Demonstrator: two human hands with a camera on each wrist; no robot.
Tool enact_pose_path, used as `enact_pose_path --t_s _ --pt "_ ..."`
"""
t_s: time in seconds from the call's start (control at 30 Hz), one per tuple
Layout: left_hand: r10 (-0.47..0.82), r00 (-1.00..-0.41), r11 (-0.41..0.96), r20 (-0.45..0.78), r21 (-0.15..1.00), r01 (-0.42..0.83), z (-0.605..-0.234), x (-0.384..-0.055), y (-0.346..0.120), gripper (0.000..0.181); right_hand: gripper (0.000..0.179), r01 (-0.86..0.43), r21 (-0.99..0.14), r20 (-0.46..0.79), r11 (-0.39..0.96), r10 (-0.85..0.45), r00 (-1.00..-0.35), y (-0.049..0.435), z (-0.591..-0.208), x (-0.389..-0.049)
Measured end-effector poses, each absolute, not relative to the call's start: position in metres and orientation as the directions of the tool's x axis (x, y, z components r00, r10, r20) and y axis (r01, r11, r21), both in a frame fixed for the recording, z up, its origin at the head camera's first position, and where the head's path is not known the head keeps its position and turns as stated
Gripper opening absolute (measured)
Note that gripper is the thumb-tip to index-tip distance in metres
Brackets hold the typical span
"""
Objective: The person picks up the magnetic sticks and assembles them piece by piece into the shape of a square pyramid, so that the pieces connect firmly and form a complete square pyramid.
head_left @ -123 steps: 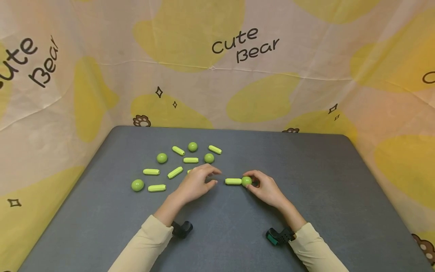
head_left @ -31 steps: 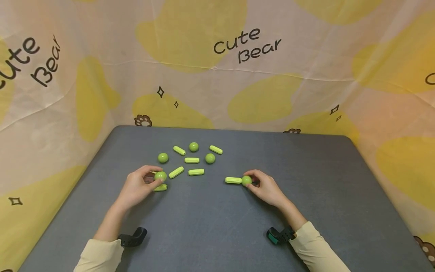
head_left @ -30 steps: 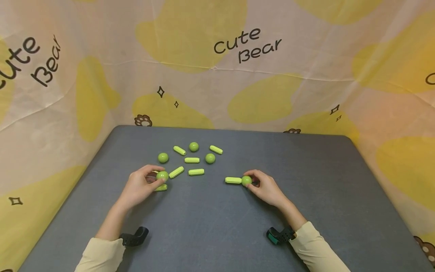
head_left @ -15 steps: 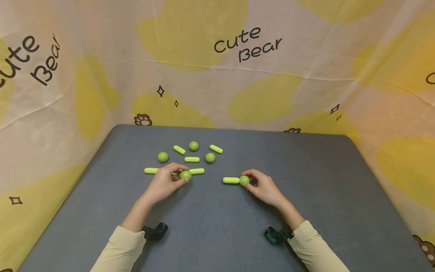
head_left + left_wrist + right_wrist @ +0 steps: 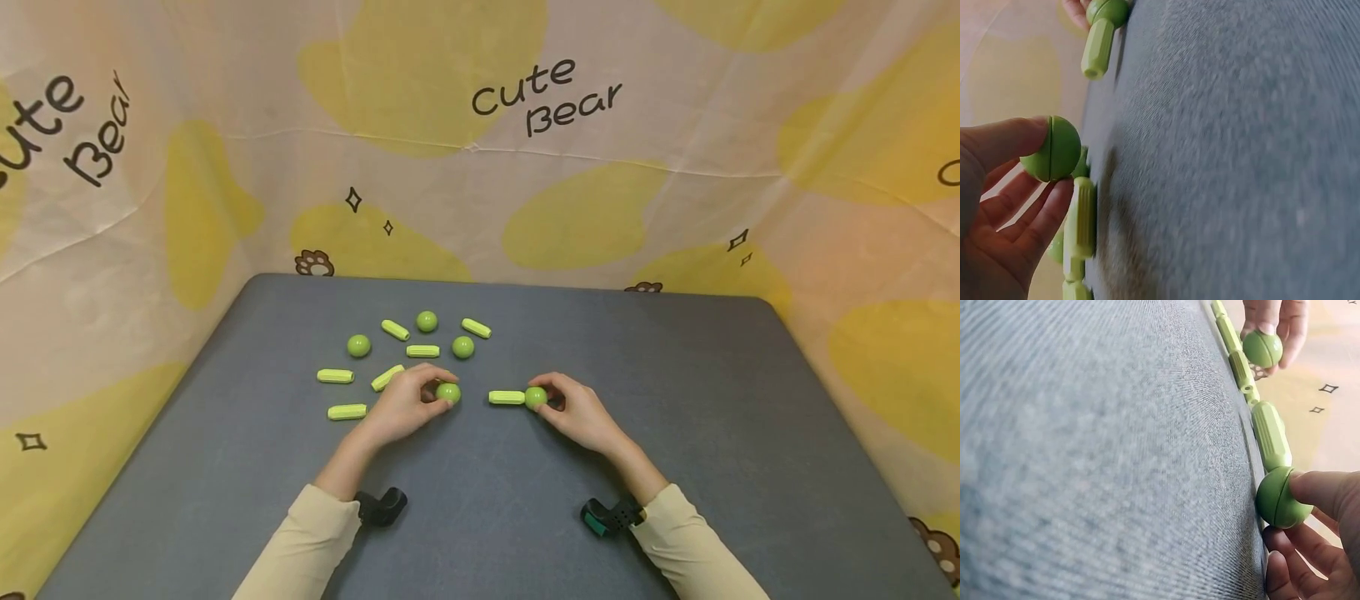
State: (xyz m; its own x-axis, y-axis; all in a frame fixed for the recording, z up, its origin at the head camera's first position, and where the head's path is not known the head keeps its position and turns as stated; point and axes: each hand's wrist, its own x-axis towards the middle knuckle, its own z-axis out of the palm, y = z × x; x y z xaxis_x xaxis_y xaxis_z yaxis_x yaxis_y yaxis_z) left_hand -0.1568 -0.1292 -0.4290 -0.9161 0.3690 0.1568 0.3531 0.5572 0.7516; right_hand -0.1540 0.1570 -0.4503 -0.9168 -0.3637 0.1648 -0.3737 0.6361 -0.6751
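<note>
My left hand (image 5: 403,407) pinches a glossy green ball (image 5: 448,393) between thumb and fingers, just above the table. In the left wrist view a seam runs round this ball (image 5: 1063,150). The thumb and fingers of my right hand (image 5: 587,414) grip a second green ball (image 5: 536,397). A pale green ribbed stick (image 5: 507,397) is joined to the left side of that ball and points toward my left hand. The right wrist view shows the ball's seam and the stick (image 5: 1270,434) end to end with it. A gap separates the stick's free end from the left-hand ball.
Three loose green balls, one of them nearest the back (image 5: 427,322), lie beyond my left hand on the grey table (image 5: 675,358). Several pale green sticks are scattered around them, such as one at the left (image 5: 347,412). A patterned cloth (image 5: 585,217) hangs behind.
My left hand has picked up the ball from the far left and carried it right, toward the stick. My right hand, still gripping its ball and stick, has shifted slightly left.
</note>
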Motion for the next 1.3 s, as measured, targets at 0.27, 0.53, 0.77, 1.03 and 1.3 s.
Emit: enact_pose_path --t_s 0.27,0.53,0.77,1.03,1.3 --pt "0.413 -0.896 0.568 0.162 0.723 0.393 -0.434 -0.163 -0.117 0.028 0.026 -0.379 -0.677 0.170 0.631 -0.366 -0.915 0.155 -0.451 -0.154" --pt "0.422 -0.896 0.562 0.135 0.737 0.375 -0.437 -0.167 -0.106 0.028 0.026 -0.381 -0.676 0.172 0.631 -0.368 -0.914 0.154 -0.450 -0.154" --pt "0.416 -0.903 0.562 0.104 0.752 0.345 -0.439 -0.167 -0.098 0.028 0.026 -0.375 -0.680 0.171 0.630 -0.361 -0.917 0.152 -0.451 -0.154" --pt "0.420 -0.904 0.563 0.081 0.758 0.329 -0.441 -0.167 -0.097 0.028 0.027 -0.368 -0.685 0.159 0.629 -0.364 -0.918 0.151 -0.451 -0.155" --pt "0.423 -0.903 0.572 0.078 0.750 0.333 -0.440 -0.167 -0.097 0.028 0.026 -0.393 -0.668 0.174 0.632 -0.380 -0.908 0.151 -0.449 -0.156"
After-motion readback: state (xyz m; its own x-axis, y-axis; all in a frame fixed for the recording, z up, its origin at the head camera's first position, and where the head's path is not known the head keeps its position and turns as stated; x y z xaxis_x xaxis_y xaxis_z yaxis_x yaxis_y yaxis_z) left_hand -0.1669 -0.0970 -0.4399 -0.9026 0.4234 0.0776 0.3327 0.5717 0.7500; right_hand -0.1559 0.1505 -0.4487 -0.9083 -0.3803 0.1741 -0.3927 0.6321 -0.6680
